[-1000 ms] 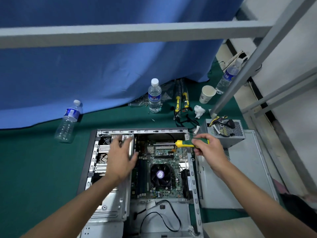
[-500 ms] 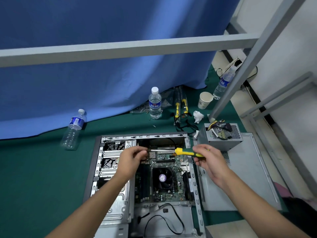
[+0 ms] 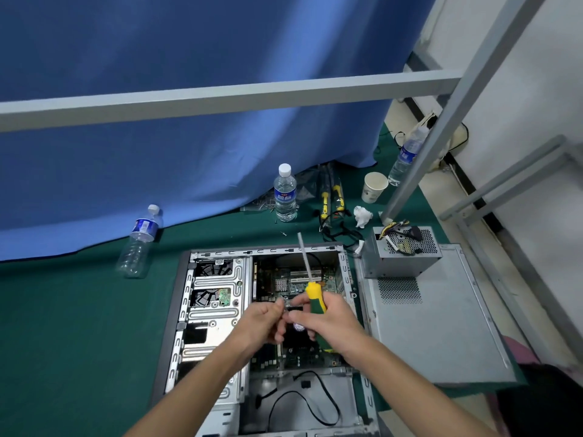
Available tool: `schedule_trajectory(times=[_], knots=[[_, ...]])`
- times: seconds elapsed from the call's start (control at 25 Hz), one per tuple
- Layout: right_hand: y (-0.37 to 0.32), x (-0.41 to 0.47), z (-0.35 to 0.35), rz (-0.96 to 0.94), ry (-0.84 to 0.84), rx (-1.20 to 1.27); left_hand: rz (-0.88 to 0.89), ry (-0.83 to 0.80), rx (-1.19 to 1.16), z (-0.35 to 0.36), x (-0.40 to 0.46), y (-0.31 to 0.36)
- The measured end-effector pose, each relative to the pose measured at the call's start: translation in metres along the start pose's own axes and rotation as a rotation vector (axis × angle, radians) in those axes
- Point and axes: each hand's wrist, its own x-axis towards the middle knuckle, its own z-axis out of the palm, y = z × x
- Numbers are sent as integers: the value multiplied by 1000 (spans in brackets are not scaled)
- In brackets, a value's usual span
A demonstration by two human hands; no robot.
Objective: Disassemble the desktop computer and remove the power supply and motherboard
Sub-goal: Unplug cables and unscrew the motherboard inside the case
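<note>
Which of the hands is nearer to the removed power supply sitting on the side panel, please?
The right. The right hand, gripping the screwdriver, is over the case's right half, closest to the power supply. The left hand sits further left, over the case's middle.

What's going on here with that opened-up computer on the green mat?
A person is taking a desktop computer apart. The case lies open on its side, with the motherboard still inside. The power supply is already out, sitting on the removed side panel to the right. The right hand grips a yellow-and-green screwdriver, shaft pointing up and away, while the left hand meets it above the board, fingertips pinched as if around something small; I can't tell what.
</note>
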Motion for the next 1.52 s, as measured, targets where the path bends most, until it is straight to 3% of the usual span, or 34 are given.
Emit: schedule_trajectory(times=[0.4,0.44,0.56,0.68,0.84,1.0,1.24,1.52], knots=[[19,-17,5,-81,131,-227,58,-85,162,18,-16,-8],[20,-19,1,-86,165,-233,70,-74,276,17,-13,-10],[26,-22,-23,-79,291,-159,155,132,940,3,-9,-25],[45,-22,-61,-23,449,-54,100,444,1192,-18,-6,-45],[94,-18,-94,148,563,-98,-21,525,1273,-42,13,-57],[145,-9,-102,325,560,-235,33,567,1311,-40,24,-75],[176,18,-87,351,579,-415,147,694,1284,-35,24,-83],[192,38,-81,381,601,-495,170,728,1269,-34,25,-84]])
